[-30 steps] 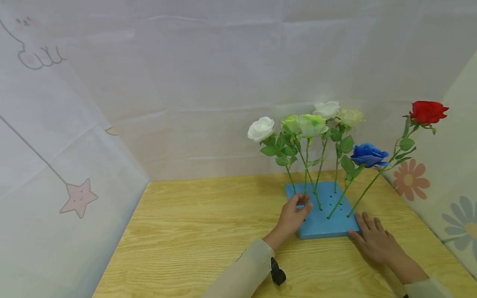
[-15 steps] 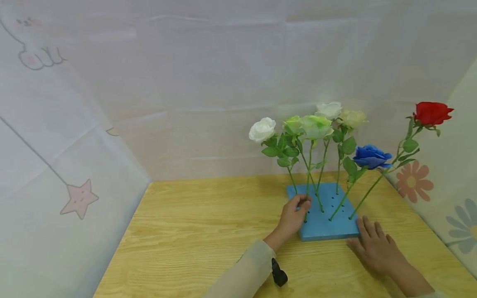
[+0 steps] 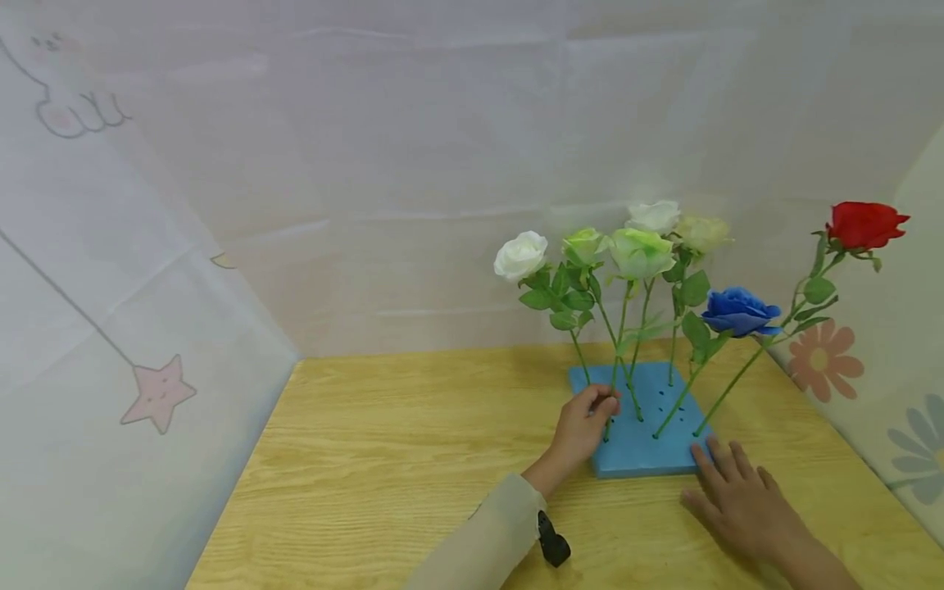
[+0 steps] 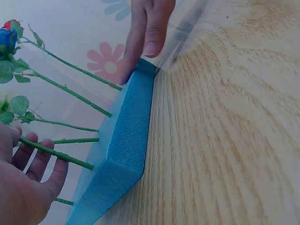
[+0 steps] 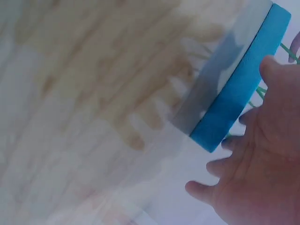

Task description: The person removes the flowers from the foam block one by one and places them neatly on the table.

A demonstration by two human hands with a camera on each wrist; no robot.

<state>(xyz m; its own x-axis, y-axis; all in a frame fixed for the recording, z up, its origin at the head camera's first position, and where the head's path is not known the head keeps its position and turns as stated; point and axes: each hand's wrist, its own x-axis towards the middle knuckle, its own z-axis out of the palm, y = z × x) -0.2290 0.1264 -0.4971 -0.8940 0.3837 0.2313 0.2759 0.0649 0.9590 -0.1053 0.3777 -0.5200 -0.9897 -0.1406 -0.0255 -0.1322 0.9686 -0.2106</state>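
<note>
A blue foam block (image 3: 642,460) with holes lies on the table, its artificial roses standing in it. My left hand (image 3: 578,426) pinches the lower stem of a green-and-white rose (image 3: 640,253) at the block's front left. In the left wrist view that stem (image 4: 65,157) enters the foam just beyond the fingers. My right hand (image 3: 748,500) has its fingers spread at the block's front right corner, palm down. Close to it, a blue rose (image 3: 740,311) and a red rose (image 3: 866,225) lean right from the front holes.
Behind stand a white rose (image 3: 520,256), a smaller green rose (image 3: 584,246), another white rose (image 3: 653,216) and a cream rose (image 3: 703,233). A black wrist device (image 3: 553,541) hangs at my left cuff. Printed cloth walls surround the wooden table (image 3: 354,459).
The green-and-white rose's head has shifted right, and its stem base now shows in a front hole. My right hand has slid slightly back towards me along the block's corner.
</note>
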